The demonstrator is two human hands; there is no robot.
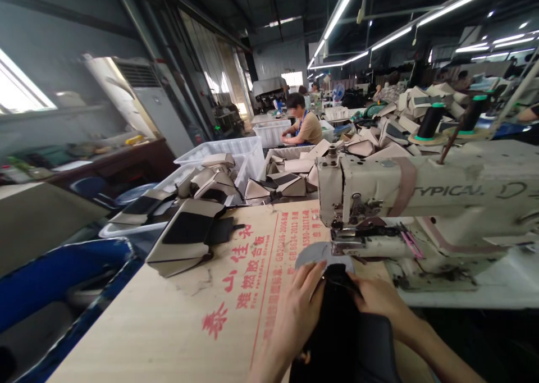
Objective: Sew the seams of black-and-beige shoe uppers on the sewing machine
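A black fabric piece [343,327] lies on the wooden table [177,327] in front of the cream sewing machine [421,197]. My left hand [297,310] rests on its left edge, fingers pressed together and gripping the cloth near the top. My right hand [379,299] grips the right edge, fingers curled on the fabric. The front tip of the fabric sits just under the machine's presser foot and needle area [351,242], beside a grey curved plate [314,254].
A beige-and-black sewn piece [185,240] lies on the table to the left. White bins [236,153] hold several similar pieces. Thread cones [429,122] stand behind the machine. Another person [301,127] works at a far table. A blue bin [59,276] stands at the left.
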